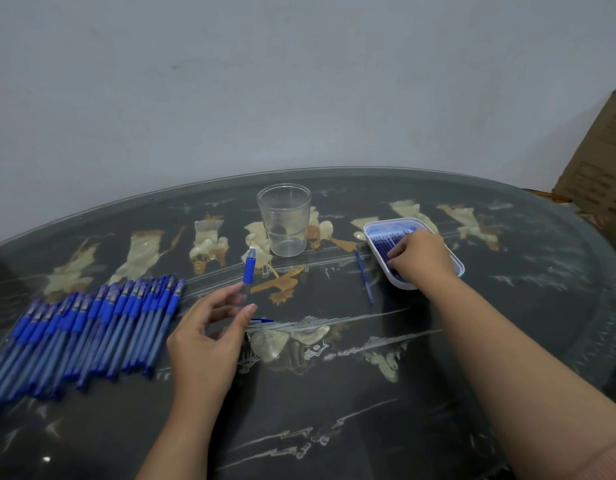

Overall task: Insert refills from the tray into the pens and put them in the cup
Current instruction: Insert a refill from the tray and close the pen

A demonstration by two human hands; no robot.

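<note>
Right of cup (284, 220): right hand (421, 258) in tray (453, 263), fingers on refills (382, 242); grip unclear.
Before cup: left hand (209, 327) pinches pen (249, 270).
Refills: likely light, bendy; pinch mid-length.

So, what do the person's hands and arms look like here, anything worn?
Left hand and right hand are bare: no gloves, rings or watch visible. Forearms bare too; a pinkish ribbed sleeve shows on the right arm at the frame's corner.
</note>
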